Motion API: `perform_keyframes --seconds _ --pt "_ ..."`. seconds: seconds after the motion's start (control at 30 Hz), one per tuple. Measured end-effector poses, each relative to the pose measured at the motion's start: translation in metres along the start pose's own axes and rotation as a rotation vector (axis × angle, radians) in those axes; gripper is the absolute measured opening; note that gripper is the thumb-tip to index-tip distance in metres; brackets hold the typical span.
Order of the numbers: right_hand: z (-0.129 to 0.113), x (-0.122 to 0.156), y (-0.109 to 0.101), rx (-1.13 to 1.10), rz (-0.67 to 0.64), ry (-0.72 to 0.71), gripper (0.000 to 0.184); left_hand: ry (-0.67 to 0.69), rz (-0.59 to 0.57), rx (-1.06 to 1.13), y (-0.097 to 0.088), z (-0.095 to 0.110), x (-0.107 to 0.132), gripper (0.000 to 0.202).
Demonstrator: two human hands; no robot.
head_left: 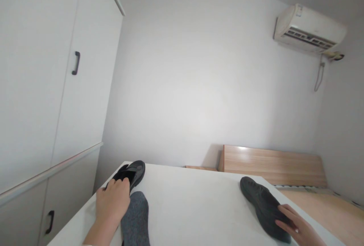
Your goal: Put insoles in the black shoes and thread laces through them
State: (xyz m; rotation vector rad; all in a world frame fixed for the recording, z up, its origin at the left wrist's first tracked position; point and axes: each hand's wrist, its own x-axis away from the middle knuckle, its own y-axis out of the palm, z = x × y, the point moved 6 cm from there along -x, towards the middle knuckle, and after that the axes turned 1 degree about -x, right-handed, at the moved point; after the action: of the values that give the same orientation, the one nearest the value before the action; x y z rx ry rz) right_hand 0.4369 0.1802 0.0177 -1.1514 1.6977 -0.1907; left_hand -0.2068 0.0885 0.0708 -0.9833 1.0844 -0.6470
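On the left side of the white table [193,204], my left hand [112,200] has its fingers curled over a glossy black loafer [138,170], whose rounded toe points away from me. A dark edge shows left of the loafer; whether it is a second shoe I cannot tell. Right beside this hand lies a grey speckled insole-like piece [136,215], its near end cut off by the frame. At the table's right edge, my right hand [297,223] grips the heel end of a matte black shoe [260,204], which rests with its toe pointing away and to the left.
A white wardrobe [88,98] with dark handles stands close along the left. Beyond the table to the right is a bed frame with a wooden headboard [270,164]. An air conditioner [309,30] hangs high on the far wall.
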Motion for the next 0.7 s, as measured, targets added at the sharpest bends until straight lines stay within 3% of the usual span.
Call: perform_keyframes --seconds 0.13,0.23,0.37,0.47,0.53,0.57,0.63,0.7 --pt "0.011 0.002 0.007 -0.106 -0.076 0.060 0.022 -0.017 0.141 0.079 -0.006 -0.003 -0.005 0.036" --pt "-0.003 0.001 0.004 0.028 -0.045 -0.051 0.028 -0.013 0.311 0.161 -0.018 -0.002 -0.008 0.030" --pt "-0.061 0.003 -0.013 0.316 0.200 -0.188 0.049 0.112 0.539 0.299 -0.039 0.015 -0.001 0.025" --pt "-0.123 0.008 -0.014 0.193 0.280 -0.206 0.041 0.298 0.666 0.406 -0.052 0.044 0.016 0.022" --pt "-0.162 0.012 0.004 -0.013 0.131 -0.161 0.033 0.413 0.727 0.465 -0.059 0.067 0.032 0.020" --pt "-0.182 0.015 0.021 -0.132 -0.016 -0.146 0.032 0.474 0.752 0.498 -0.062 0.078 0.041 0.019" --pt "-0.215 0.024 0.055 -0.392 -0.250 -0.021 0.035 0.612 0.804 0.573 -0.068 0.101 0.060 0.020" --pt "-0.241 0.031 0.085 -0.615 -0.379 0.139 0.043 0.756 0.836 0.630 -0.072 0.123 0.080 0.027"
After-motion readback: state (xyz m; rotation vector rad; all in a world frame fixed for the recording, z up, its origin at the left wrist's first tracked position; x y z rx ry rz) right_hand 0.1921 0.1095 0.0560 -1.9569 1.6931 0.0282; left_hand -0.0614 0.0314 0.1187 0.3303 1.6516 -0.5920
